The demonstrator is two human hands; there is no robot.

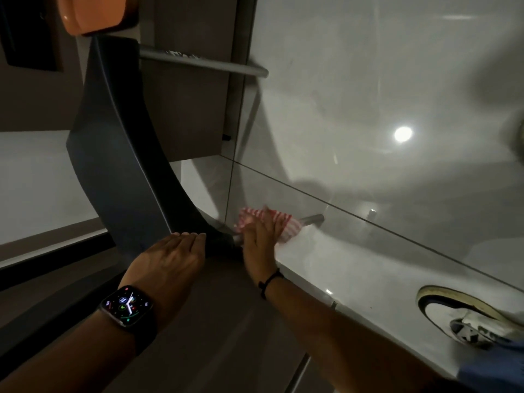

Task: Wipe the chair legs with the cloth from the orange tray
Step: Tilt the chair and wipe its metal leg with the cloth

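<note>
A dark chair [124,154] is tipped on its side, its seat curving down the middle of the view. Two grey metal legs stick out to the right: a far leg [209,63] near the top and a near leg [313,218] low over the floor. A red-and-white striped cloth [269,219] is wrapped around the near leg, and my right hand [262,245] is closed on it. My left hand [173,256], with a smartwatch on the wrist, lies flat on the seat's lower edge, fingers together. An orange tray [90,15] shows at the top left.
Glossy grey floor tiles [368,109] fill the right side, with a lamp reflection. My white sneaker [465,316] rests on the floor at the lower right. A brown cabinet panel [192,109] stands behind the chair. The scene is dim.
</note>
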